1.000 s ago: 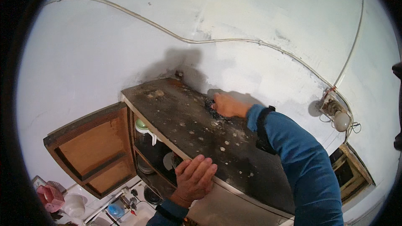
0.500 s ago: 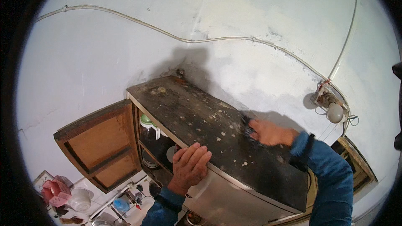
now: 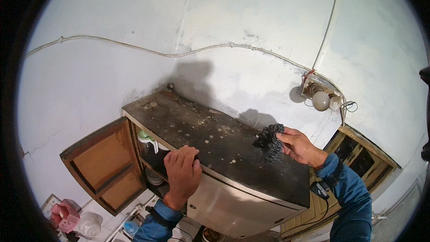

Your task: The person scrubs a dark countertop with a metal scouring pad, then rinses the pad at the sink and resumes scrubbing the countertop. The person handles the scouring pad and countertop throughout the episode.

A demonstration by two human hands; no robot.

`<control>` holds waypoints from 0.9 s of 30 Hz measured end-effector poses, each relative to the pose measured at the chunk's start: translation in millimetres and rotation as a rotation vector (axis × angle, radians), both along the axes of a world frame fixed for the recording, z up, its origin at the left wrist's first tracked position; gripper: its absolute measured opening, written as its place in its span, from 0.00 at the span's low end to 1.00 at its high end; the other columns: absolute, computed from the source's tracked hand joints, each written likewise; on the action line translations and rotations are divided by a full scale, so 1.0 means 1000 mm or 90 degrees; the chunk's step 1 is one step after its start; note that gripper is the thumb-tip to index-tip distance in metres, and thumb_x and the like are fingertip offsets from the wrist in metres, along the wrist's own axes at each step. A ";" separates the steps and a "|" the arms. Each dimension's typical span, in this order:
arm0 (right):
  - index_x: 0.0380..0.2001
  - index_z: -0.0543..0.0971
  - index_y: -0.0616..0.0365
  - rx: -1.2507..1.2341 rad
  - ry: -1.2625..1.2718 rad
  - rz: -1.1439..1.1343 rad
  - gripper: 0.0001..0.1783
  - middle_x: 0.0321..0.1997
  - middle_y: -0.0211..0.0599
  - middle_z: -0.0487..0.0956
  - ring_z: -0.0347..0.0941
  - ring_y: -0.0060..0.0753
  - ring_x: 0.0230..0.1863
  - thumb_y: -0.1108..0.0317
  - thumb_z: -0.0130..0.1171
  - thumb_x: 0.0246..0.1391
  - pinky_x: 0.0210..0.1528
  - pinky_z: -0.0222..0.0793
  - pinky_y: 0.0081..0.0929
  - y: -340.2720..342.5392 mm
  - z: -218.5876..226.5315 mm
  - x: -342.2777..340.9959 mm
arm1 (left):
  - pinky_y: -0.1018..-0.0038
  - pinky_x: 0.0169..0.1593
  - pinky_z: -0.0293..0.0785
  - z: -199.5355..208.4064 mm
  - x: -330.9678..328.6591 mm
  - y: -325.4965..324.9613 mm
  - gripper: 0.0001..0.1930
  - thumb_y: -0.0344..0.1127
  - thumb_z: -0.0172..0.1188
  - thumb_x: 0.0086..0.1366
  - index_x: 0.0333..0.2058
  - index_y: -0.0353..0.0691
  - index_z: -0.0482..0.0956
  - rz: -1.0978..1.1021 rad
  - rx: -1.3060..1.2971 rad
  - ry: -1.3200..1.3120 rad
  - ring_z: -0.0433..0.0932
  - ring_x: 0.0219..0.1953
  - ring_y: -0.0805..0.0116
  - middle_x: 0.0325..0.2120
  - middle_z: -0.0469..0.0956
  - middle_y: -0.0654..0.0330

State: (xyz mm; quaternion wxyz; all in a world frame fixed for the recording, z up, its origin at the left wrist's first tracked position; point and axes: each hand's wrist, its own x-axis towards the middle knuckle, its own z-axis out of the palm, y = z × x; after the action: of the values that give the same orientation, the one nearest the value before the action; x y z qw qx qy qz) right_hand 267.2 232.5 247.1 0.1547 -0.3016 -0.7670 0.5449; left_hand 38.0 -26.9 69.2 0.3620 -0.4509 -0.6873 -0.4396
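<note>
A dark, fuzzy, ribbed cloth [image 3: 272, 143] hangs bunched from my right hand [image 3: 301, 145], pinched between thumb and fingers. It is just over the cabinet's dark top [image 3: 251, 170], toward the right end near the wall; whether it touches the surface I cannot tell. Pale spots and grime mark that top. At the front edge, my left hand [image 3: 181, 172] has its fingers hooked over the rim, with the palm against the front side. Beside it, the wooden cabinet door [image 3: 105, 166] hangs open at the left.
Inside the cabinet stands a clear jug with a green lid [image 3: 144, 136]. A bulb [image 3: 320, 101] juts from the wall at right, where a cable [image 3: 165, 54] runs across. Below left are a pink basket [image 3: 67, 217] and a white tub [image 3: 89, 225]. A wooden door [image 3: 358, 161] stands right.
My right hand has gone from pressing the cloth on the cabinet top to holding it up, bunched. My left hand still grips the front edge. The view has shifted to the right.
</note>
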 end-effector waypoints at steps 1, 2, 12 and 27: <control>0.38 0.75 0.55 -0.068 0.077 0.050 0.11 0.26 0.31 0.79 0.75 0.22 0.23 0.59 0.57 0.70 0.31 0.75 0.23 0.001 -0.001 -0.008 | 0.57 0.65 0.62 0.012 0.006 -0.004 0.17 0.32 0.60 0.66 0.53 0.40 0.78 -0.027 -0.003 -0.043 0.74 0.59 0.53 0.54 0.78 0.55; 0.36 0.74 0.54 -0.137 0.149 0.105 0.11 0.24 0.27 0.78 0.74 0.20 0.22 0.60 0.57 0.70 0.30 0.74 0.20 0.001 -0.001 -0.014 | 0.56 0.65 0.62 0.023 0.012 -0.008 0.17 0.33 0.61 0.67 0.54 0.39 0.77 -0.044 -0.003 -0.087 0.74 0.59 0.51 0.54 0.78 0.54; 0.37 0.77 0.60 -0.298 0.301 0.169 0.05 0.26 0.34 0.79 0.76 0.30 0.24 0.76 0.53 0.58 0.31 0.74 0.26 0.018 -0.022 -0.033 | 0.59 0.58 0.78 0.097 0.046 0.011 0.35 0.45 0.59 0.74 0.72 0.39 0.56 -0.539 -0.158 -0.520 0.75 0.61 0.47 0.66 0.65 0.40; 0.67 0.70 0.62 0.448 0.152 0.305 0.32 0.69 0.54 0.68 0.64 0.50 0.68 0.59 0.63 0.64 0.72 0.59 0.40 -0.068 -0.008 0.010 | 0.64 0.47 0.79 0.112 0.001 0.064 0.21 0.25 0.63 0.64 0.56 0.32 0.77 -0.347 -0.155 -0.423 0.79 0.46 0.63 0.46 0.80 0.51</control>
State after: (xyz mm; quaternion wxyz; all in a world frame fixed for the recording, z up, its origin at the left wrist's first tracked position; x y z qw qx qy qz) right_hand 277.4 164.0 238.6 0.2045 0.0210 -0.9310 0.3017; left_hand 39.4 37.4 180.9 -0.0635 -0.4891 -0.6690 -0.5561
